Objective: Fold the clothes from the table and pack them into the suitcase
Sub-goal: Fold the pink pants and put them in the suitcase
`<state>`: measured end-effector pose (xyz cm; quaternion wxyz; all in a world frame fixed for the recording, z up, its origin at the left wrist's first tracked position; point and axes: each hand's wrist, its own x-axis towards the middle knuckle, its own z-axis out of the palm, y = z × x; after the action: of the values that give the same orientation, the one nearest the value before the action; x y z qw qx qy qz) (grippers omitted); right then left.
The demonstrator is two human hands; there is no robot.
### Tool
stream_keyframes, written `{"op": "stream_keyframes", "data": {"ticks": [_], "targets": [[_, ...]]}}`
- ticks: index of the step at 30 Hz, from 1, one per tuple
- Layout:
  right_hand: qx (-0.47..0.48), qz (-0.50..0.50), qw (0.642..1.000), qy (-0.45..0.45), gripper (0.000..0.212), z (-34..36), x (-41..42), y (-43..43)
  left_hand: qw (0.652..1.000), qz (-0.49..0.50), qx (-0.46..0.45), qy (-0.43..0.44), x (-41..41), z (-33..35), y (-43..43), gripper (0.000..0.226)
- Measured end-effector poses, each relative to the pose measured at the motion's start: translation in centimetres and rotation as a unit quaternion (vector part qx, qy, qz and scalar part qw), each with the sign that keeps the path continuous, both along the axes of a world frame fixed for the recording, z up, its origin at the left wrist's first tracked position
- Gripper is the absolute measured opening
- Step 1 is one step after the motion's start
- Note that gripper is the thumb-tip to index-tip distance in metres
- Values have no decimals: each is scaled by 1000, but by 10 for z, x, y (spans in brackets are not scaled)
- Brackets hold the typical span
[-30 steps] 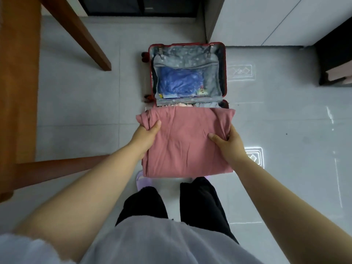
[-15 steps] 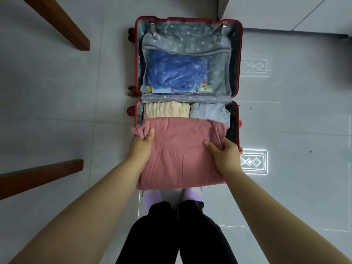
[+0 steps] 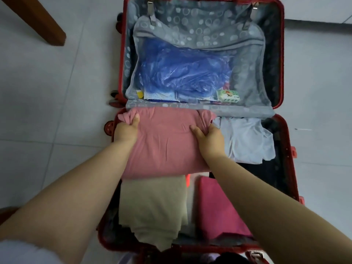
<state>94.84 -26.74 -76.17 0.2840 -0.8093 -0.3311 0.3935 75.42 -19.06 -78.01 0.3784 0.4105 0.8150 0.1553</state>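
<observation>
While the packing step is in hand, a folded dusty-pink garment (image 3: 163, 145) lies at the centre of the frame, inside the open red suitcase (image 3: 285, 140), above a beige fold (image 3: 152, 206) and left of a pale blue garment (image 3: 245, 140). The left hand (image 3: 126, 128) grips its bunched left edge, thumb on top. The right hand (image 3: 208, 138) grips the right edge likewise. Whether it rests fully down is unclear. Next, probably: press it flat and slip the fingers out without spoiling the fold.

Pale grey tiled floor (image 3: 47, 111), evenly lit.
A slanted brown wooden leg (image 3: 38, 18) stands on the tiles at top left; another wooden piece (image 3: 7, 213) shows at the lower left edge.
</observation>
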Motion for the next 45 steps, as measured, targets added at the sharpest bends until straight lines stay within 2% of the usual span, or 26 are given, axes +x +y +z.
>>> {"op": "stream_keyframes", "data": {"ticks": [3,5,7,8,9,11,12,14,16,17,19,23,27,34,36,39,41,42,45], "targets": [[-47,30,998,-32,56,-28,-1,-1,997,2,52,48,0,-22,-5,64],[-54,22,997,-46,73,-28,-1,-5,977,-83,133,145,0,-24,-15,66],[-36,55,986,-154,92,-18,1,-6,912,-245,241,223,1,-23,-30,63],[-12,113,967,-226,99,-13,2,-5,876,-335,256,234,2,-24,-37,64],[31,190,940,-281,100,-9,2,-3,853,-413,223,228,4,-21,-44,69],[99,349,875,-320,92,-11,-1,2,840,-489,111,208,4,-14,-52,82],[78,415,850,-314,93,-15,-2,4,837,-504,62,205,1,-16,-54,88],[-37,499,823,-268,105,-29,2,4,817,-542,-13,196,-5,-22,-50,99],[-121,523,816,-215,114,-44,11,5,796,-579,-70,163,-9,-28,-40,112],[-132,527,815,-201,117,-50,13,5,791,-586,-88,151,-10,-32,-35,116],[-127,529,817,-193,121,-58,13,7,787,-589,-101,153,-9,-40,-33,120],[-118,524,803,-259,119,-73,5,2,792,-569,-64,212,-2,-55,-41,114],[-127,517,798,-281,116,-80,2,6,794,-556,-41,241,2,-64,-41,112],[-198,521,770,-309,110,-59,-8,15,761,-564,-117,298,17,-42,-33,108],[-244,505,774,-295,100,-31,-16,12,760,-560,-147,294,24,-17,-35,106],[-255,481,799,-255,86,33,-30,-17,797,-533,-154,238,19,40,-56,95],[-255,465,815,-231,86,86,-38,-49,813,-522,-149,213,3,88,-83,86],[-264,452,825,-214,93,115,-42,-64,820,-512,-152,208,-7,115,-98,82],[-286,397,856,-169,137,201,-56,-96,843,-462,-185,203,-44,205,-144,76]]}}
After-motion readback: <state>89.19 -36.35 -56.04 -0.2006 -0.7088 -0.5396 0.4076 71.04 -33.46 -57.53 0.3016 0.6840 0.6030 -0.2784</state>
